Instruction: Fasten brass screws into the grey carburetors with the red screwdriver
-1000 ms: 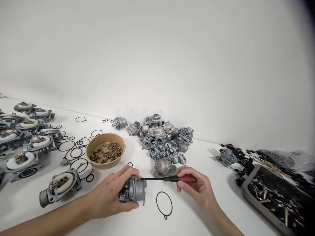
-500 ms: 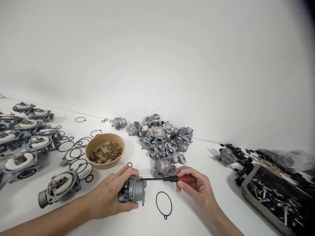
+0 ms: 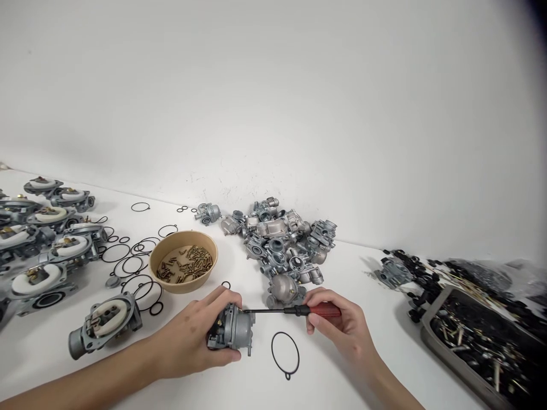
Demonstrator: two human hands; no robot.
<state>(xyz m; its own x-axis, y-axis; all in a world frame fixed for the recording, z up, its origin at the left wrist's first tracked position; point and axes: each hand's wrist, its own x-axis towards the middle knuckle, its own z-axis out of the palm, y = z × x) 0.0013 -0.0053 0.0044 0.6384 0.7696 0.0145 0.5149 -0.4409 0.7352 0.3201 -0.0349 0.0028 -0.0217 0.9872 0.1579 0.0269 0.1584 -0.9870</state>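
My left hand (image 3: 200, 336) is wrapped round a grey metal carburetor (image 3: 239, 330), its bowl facing right. In my right hand (image 3: 337, 324) is a screwdriver (image 3: 318, 310) with a red handle, held level. The shaft points left and its tip meets the upper edge of the carburetor, close to my left fingertips. Whether a screw sits under the tip is too small to tell. A black rubber gasket ring (image 3: 272, 354) with a small loop lies on the table just below the shaft.
A tan bowl (image 3: 156, 276) of brass screws stands left of centre, with loose black O-rings (image 3: 115, 253) beside it. Opened carburetors (image 3: 106, 319) fill the left. More carburetors (image 3: 284, 245) are heaped behind my hands. A metal tray (image 3: 436, 339) of small parts stands at right.
My hands, the carburetor and the screwdriver keep nearly the same position. The whole view has shifted very slightly.
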